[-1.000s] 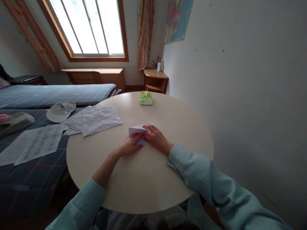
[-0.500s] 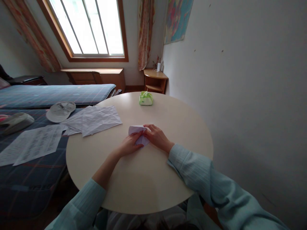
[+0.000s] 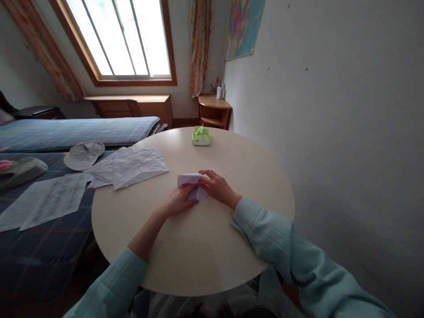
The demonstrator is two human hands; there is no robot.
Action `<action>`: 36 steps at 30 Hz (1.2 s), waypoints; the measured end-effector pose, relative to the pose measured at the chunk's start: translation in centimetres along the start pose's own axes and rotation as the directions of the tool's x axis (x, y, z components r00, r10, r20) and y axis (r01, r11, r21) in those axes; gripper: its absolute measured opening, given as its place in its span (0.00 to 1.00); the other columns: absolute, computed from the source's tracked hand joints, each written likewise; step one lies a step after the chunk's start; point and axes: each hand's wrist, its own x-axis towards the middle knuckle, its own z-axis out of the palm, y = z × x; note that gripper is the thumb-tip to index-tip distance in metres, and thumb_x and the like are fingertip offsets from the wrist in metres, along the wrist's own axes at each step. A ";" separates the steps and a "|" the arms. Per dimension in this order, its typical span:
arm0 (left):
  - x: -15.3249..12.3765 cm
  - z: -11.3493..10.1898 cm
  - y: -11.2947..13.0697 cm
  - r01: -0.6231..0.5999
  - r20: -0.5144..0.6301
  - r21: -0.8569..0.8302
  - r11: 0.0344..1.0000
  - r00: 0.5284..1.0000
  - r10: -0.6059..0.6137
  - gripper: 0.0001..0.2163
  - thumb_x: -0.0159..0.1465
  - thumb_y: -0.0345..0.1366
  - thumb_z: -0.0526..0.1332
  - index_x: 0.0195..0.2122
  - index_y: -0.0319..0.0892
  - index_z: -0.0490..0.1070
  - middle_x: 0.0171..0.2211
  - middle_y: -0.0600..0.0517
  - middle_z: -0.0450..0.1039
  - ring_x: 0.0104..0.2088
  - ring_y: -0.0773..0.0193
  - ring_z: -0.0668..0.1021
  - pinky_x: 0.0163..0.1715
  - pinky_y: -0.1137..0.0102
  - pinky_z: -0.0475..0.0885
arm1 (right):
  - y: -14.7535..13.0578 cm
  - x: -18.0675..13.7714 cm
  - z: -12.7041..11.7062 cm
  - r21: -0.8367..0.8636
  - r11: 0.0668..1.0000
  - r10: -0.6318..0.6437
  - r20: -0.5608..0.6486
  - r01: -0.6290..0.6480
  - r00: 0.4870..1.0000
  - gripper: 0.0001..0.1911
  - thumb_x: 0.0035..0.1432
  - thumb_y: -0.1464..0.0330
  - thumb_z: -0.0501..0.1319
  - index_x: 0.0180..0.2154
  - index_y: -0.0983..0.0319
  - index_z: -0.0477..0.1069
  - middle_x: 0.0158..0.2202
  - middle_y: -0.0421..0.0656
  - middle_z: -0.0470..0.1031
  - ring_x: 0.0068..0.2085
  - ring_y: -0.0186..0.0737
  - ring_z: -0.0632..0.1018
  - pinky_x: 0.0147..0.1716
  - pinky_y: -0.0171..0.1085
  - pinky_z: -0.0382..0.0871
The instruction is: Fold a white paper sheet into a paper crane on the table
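A small folded sheet of pale lilac-white paper (image 3: 189, 179) lies near the middle of the round cream table (image 3: 198, 247). My left hand (image 3: 180, 198) rests over its lower left part, fingers wrapped on the paper and thumb along its near edge. From the right, my right hand (image 3: 217, 185) grips the paper's upper right side between thumb and fingers. Both hands meet at the paper's centre and hide much of its folds.
Creased white sheets (image 3: 139, 165) overlap the table's left edge. Beyond my hands stands a green tissue pack (image 3: 201, 136). A bed (image 3: 43, 247) on the left holds a light cap (image 3: 84, 154) and printed sheets (image 3: 56, 196). A wall (image 3: 347, 154) borders the right.
My right hand has shifted very slightly up and to the right at the paper's edge. The left hand and the paper stay nearly where they were.
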 end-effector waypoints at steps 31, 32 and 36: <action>2.2 2.9 1.4 0.304 -0.273 0.009 0.953 0.917 -0.290 0.09 0.55 0.32 0.55 0.34 0.39 0.72 0.39 0.46 0.71 0.41 0.58 0.72 0.45 0.65 0.64 | 0.2 -0.2 -1.4 0.342 0.939 -0.003 -0.064 0.025 0.998 0.15 0.53 0.78 0.51 0.41 0.59 0.67 0.46 0.46 0.68 0.47 0.38 0.70 0.45 0.41 0.67; 2.2 2.8 1.3 0.299 -0.267 0.008 0.954 0.920 -0.286 0.09 0.55 0.32 0.55 0.34 0.38 0.72 0.39 0.45 0.71 0.41 0.57 0.72 0.45 0.65 0.63 | 0.2 -0.3 -1.4 0.348 0.937 0.005 -0.078 0.022 0.997 0.14 0.52 0.78 0.52 0.40 0.59 0.67 0.45 0.46 0.68 0.47 0.38 0.70 0.45 0.41 0.67; 2.1 2.8 1.4 0.319 -0.277 -0.012 0.948 0.910 -0.310 0.09 0.54 0.32 0.56 0.34 0.39 0.72 0.39 0.45 0.72 0.42 0.56 0.71 0.45 0.64 0.63 | 0.2 -0.4 -1.1 0.435 0.900 0.104 -0.148 -0.029 0.984 0.10 0.51 0.78 0.52 0.35 0.60 0.65 0.43 0.45 0.70 0.45 0.36 0.71 0.44 0.40 0.68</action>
